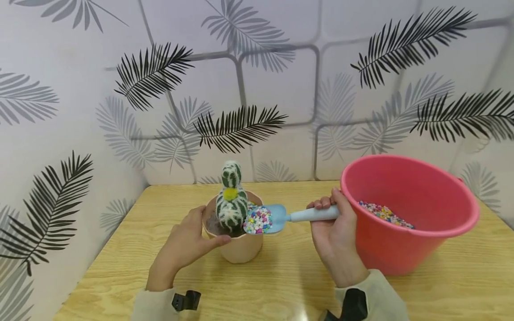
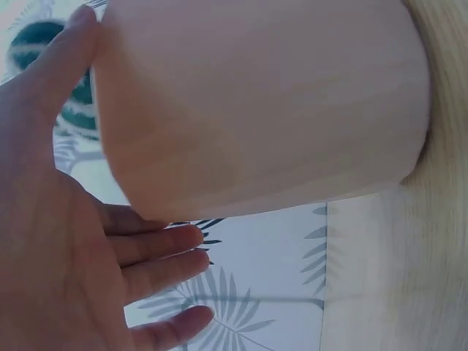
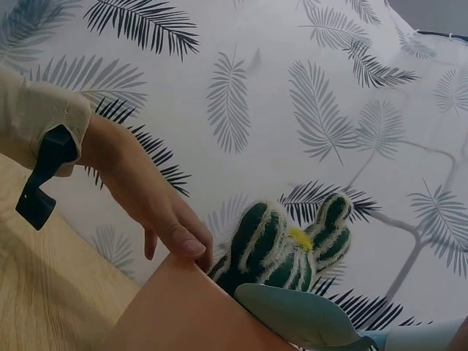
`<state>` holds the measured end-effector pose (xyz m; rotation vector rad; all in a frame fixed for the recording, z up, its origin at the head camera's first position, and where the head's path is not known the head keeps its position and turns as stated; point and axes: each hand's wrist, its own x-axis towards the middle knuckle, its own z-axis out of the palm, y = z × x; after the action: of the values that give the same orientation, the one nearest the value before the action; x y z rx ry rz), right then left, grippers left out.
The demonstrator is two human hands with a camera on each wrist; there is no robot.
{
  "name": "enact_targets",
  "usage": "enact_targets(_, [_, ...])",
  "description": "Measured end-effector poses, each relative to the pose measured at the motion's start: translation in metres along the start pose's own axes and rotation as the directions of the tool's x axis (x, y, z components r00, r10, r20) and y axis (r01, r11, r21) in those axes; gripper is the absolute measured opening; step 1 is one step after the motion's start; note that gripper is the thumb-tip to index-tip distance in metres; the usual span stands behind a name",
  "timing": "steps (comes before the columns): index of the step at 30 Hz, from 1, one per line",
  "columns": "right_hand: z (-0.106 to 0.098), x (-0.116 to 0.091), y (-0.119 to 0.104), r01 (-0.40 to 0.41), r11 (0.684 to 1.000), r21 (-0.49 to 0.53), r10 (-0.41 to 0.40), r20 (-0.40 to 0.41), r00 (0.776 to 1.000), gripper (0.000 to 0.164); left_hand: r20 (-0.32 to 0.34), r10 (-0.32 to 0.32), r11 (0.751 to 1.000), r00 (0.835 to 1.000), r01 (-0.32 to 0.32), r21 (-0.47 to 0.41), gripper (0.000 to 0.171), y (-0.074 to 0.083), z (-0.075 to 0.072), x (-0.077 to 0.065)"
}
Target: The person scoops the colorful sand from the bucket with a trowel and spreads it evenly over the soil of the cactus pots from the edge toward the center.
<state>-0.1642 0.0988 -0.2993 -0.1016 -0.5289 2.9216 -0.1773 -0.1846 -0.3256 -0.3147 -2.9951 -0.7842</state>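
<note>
In the head view a fuzzy striped cactus [image 1: 231, 209] with a yellow flower stands in a beige flowerpot [image 1: 241, 249]. My left hand [image 1: 188, 240] holds the pot at its left rim, thumb along the near edge; the left wrist view shows several fingers beside the pot wall [image 2: 270, 102]. My right hand [image 1: 335, 232] grips the pale handle of a light blue scoop [image 1: 277, 218]. Colourful pebbles [image 1: 259, 220] lie in the scoop, whose tip is over the pot's right rim. More pebbles show beside the cactus, on dark soil [image 1: 213, 223].
A large pink bucket [image 1: 385, 249] stands right of my right hand, with more colourful pebbles [image 1: 385, 214] inside. Both rest on a wooden table [image 1: 297, 276], the pot and the bucket. Behind it rises a wall [image 1: 277, 102] with a feather-leaf print.
</note>
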Motion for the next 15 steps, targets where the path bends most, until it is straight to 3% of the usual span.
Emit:
enact_targets(5, [0.001, 0.001, 0.000, 0.007, 1.000, -0.002, -0.007, -0.018, 1.000, 0.031, 0.018, 0.009, 0.995, 1.000, -0.007, -0.096, 0.102, -0.006, -0.002, 0.000])
enact_targets(11, [0.001, 0.001, 0.000, -0.006, 1.000, -0.010, 0.006, -0.041, 0.999, 0.031, 0.024, 0.119, 0.957, 0.993, -0.109, -0.269, 0.103, -0.018, 0.004, 0.004])
enact_targets(15, [0.001, 0.000, 0.000, -0.001, 1.000, -0.031, -0.001, -0.047, 0.999, 0.030, -0.007, 0.147, 0.949, 0.989, -0.143, -0.281, 0.104, -0.020, 0.008, 0.008])
